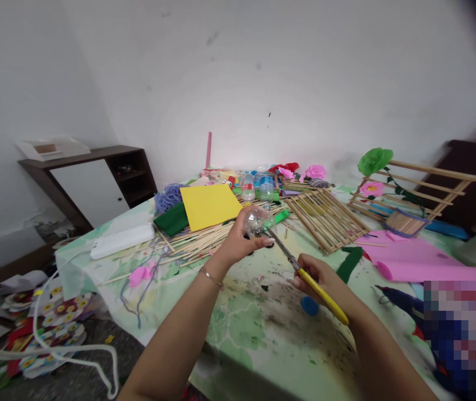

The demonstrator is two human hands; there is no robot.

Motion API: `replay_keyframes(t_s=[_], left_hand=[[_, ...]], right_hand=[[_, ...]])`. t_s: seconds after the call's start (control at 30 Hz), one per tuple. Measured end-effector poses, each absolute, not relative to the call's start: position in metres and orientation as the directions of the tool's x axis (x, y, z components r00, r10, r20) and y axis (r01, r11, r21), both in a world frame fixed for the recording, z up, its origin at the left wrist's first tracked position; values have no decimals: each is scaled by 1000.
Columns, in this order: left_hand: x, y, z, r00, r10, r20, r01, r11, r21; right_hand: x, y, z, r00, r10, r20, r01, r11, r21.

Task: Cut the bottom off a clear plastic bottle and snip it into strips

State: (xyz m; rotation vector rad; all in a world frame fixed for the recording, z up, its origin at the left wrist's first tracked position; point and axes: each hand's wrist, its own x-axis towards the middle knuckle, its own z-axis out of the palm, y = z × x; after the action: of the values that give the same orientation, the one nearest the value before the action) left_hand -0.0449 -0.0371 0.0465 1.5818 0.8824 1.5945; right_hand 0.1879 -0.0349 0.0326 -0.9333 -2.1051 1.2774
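My left hand (238, 240) is closed around a clear plastic bottle piece (255, 221), held up over the middle of the table. In my right hand (320, 274) is a pair of scissors (322, 295) with yellow handles. The metal blades point up and left, with their tips at the plastic's right edge. Whether the blades are apart or together is hard to see. A blue bottle cap (309, 305) lies on the tablecloth below my right hand. Behind the plastic piece, two clear bottles with red (248, 188) and blue labels (266, 189) stand among craft materials.
Yellow sheet (210, 206), wooden sticks (198, 245) and purple yarn (168, 197) lie left. A stick rack (328, 218), pink paper (426, 259) and a flower-decorated stick frame (434, 170) are right. A glue gun (401, 301) lies near the right edge. A white cable (37, 301) hangs at left.
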Motion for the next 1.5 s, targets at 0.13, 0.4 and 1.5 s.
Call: replay_keyframes(t_s=[0.13,0.4,1.5], left_hand=[[-46,-37,47,-2,861,508,19,-508,861],[-48,-35,46,-6,859,513,97,-510,855],[-67,-36,47,57,849,526,667,-424,612]], right_hand=[[186,-37,33,-627,774,83,312,347,-884],[186,-38,39,-597,802,-10,352,251,-902],[186,-36,35,-590,807,1,484,355,-800]])
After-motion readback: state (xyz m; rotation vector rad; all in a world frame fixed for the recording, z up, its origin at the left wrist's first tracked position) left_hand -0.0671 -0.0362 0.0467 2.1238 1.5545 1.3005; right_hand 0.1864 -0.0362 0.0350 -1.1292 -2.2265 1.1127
